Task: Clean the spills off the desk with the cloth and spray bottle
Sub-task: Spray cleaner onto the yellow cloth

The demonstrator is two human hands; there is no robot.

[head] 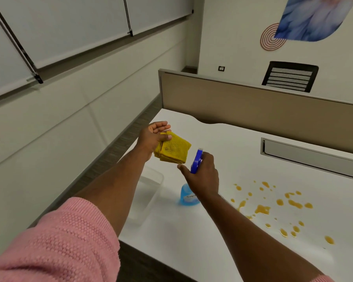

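The left hand is holding a folded yellow cloth up above the white bench, its thumb pressing the cloth's near corner against the palm while the fingers are lying flat and open behind it. A darker damp patch is showing on the cloth's upper face. The right hand is wrapping its grip tightly around the blue trigger head of the spray bottle, with the nozzle pointing at the cloth just beside it; the bottle's pale blue body is hanging below the hand, over the bench. Orange spills are lying scattered on the bench to the right of the bottle. A clear plastic container is sitting near the bench's left edge, under the left forearm.
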